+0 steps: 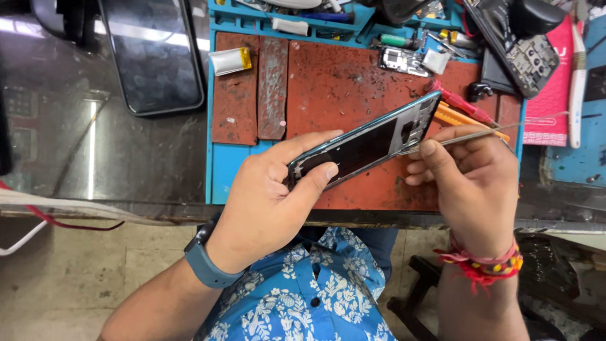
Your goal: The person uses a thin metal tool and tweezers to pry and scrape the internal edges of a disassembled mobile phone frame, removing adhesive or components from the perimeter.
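Teal phone frame (pixel 366 142) between hands, tweezers (pixel 467 137) touching

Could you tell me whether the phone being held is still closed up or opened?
Opened: the phone in the left hand shows bare inner frame, no cover.

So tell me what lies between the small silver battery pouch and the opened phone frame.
In the head view, a grey metal strip and bare red mat lie between battery pouch and phone frame.

Bright, even overhead light, sharp focus at centre, white glare streaks on the glass counter (pixel 126 158), wide-angle stretching near edges.
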